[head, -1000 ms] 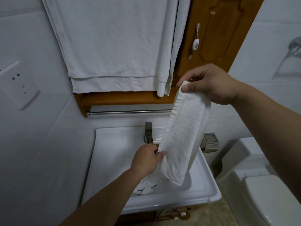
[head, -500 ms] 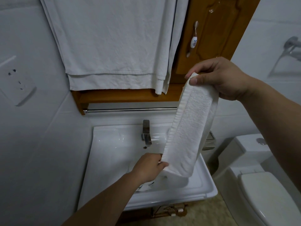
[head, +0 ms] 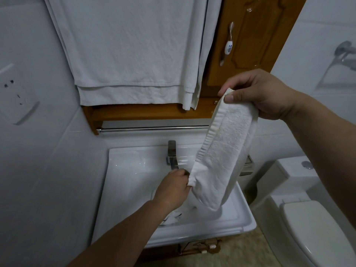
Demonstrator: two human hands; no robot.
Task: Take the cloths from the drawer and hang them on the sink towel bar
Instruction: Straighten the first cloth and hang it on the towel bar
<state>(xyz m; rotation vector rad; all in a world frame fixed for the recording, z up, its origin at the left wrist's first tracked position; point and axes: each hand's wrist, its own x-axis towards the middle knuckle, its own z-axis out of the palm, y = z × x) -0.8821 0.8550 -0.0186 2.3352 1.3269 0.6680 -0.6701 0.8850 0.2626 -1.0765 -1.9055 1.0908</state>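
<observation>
With right hand (head: 265,95), pinches the top corner of a folded white cloth (head: 221,155) between thumb and fingers, in front of the wooden cabinet (head: 256,45); with left hand (head: 172,189), grips the lower edge above the sink (head: 212,231) basin. Holds the cloth slanted and taut, near but not yet on the towel bar (head: 150,129) under the shelf (head: 144,112). Risks dropping it into the basin by slackening either grip on the way up. Could snag the hanging fold on the faucet (head: 171,155), right between cloth and bar. Could also bunch it lopsided on a bar tucked so close beneath the shelf, inviting a slide-off.
</observation>
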